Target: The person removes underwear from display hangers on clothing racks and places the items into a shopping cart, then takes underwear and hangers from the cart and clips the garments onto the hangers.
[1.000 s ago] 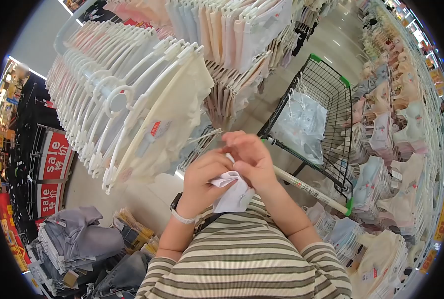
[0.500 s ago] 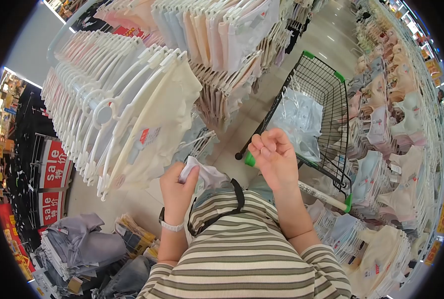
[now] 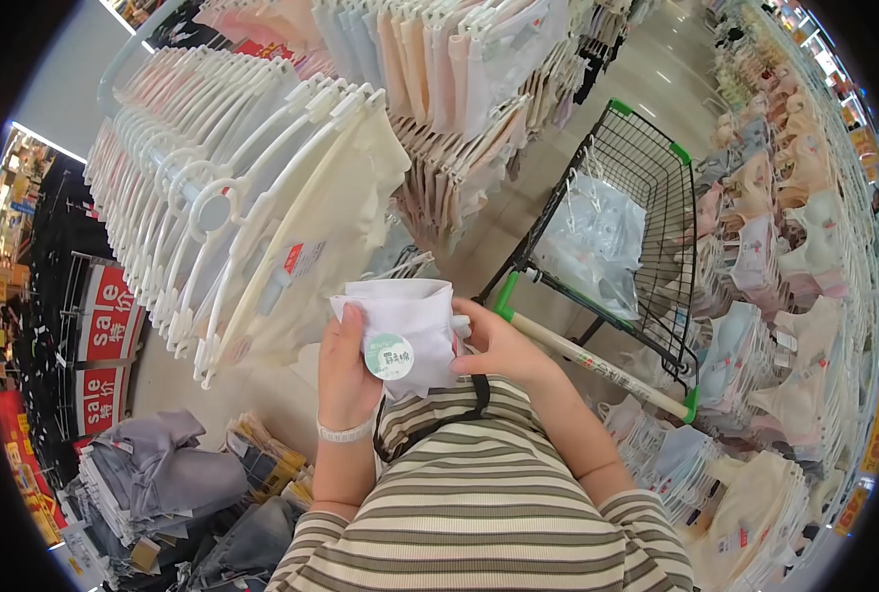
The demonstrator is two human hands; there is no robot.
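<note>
Red sale signs (image 3: 111, 306) stand at far left, near folded trousers (image 3: 168, 469). White hangers (image 3: 218, 212) carry a row of briefs, a cream pair (image 3: 336, 202) foremost. The left hand's (image 3: 344, 370) grip is closed on a folded white garment (image 3: 410, 306) with a round label (image 3: 388, 357), before the striped shirt (image 3: 479, 493). The right hand (image 3: 502, 345) touches the garment's right edge; whether that grip pinches it I cannot tell. Farther right, a wire shopping cart (image 3: 679, 153) holds pale-blue clothing (image 3: 597, 232), beside racked bras (image 3: 755, 257).
</note>
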